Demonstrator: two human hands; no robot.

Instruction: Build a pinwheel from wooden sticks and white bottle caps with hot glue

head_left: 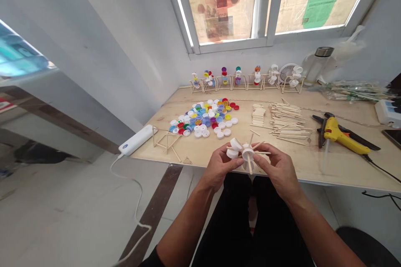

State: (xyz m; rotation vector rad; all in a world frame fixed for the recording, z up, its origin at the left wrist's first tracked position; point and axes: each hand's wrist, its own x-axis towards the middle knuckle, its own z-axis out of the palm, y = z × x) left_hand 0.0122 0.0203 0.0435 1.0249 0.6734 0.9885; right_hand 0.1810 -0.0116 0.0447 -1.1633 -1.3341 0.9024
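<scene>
A wheel-like piece of white bottle caps and wooden sticks (pixel 248 154) is held up near the table's front edge. Sticks spread from its central cap, and white caps sit at its left and lower sides. My left hand (pixel 220 166) grips it from the left, thumb against the caps. On the other side my right hand (pixel 277 170) pinches it, with the thumb close to the central cap and sticks running towards the fingers. Behind the hands lie a pile of coloured bottle caps (pixel 205 122) and a stack of wooden sticks (pixel 288 121).
A yellow glue gun (pixel 344 137) rests at the right, its cable hanging off the edge. A stick frame (pixel 165 141) and a white power strip (pixel 138 139) are at the left. Several finished cap-and-stick models (pixel 238 79) line the back, near a bottle (pixel 315 66).
</scene>
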